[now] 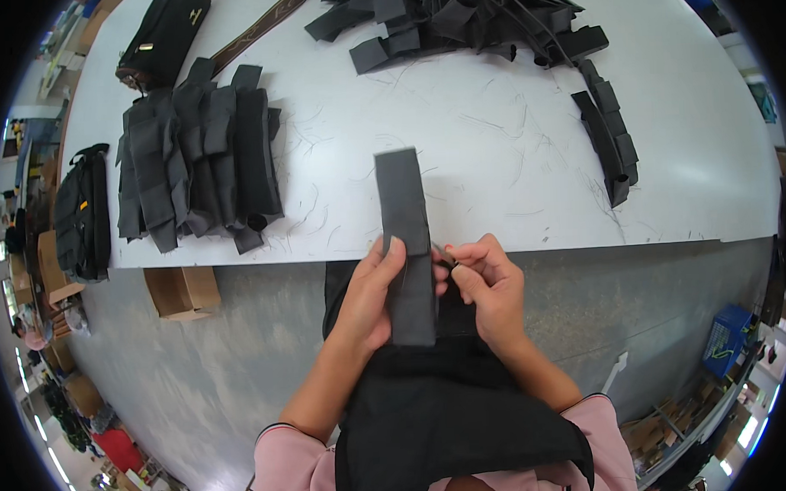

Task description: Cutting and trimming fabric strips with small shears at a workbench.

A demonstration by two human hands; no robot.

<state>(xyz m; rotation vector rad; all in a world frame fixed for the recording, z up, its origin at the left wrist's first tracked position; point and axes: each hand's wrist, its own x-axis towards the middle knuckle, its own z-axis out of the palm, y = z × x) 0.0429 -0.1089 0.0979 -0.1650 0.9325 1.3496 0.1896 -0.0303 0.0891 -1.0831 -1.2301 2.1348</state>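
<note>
My left hand [370, 296] is closed around a long dark grey fabric strip [403, 206] with a folded, stitched section, thumb on top and fingertips showing past its right edge. The strip stands upright in front of me, its far end over the white table's front edge. At its right edge my right hand [491, 281] is pinched on a small tool with a thin metal tip, which looks like thread snips [443, 254]. Fingers hide most of that tool. A black apron [451, 417] lies below both hands.
Stacked grey fabric strips [195, 161] lie at left on the white table [388, 107]. A larger heap [463, 22] sits at the far side, with separate strips [610, 134] at right. Loose threads are scattered about. A black bag [162, 37] stands far left; an open cardboard box [182, 292] is below.
</note>
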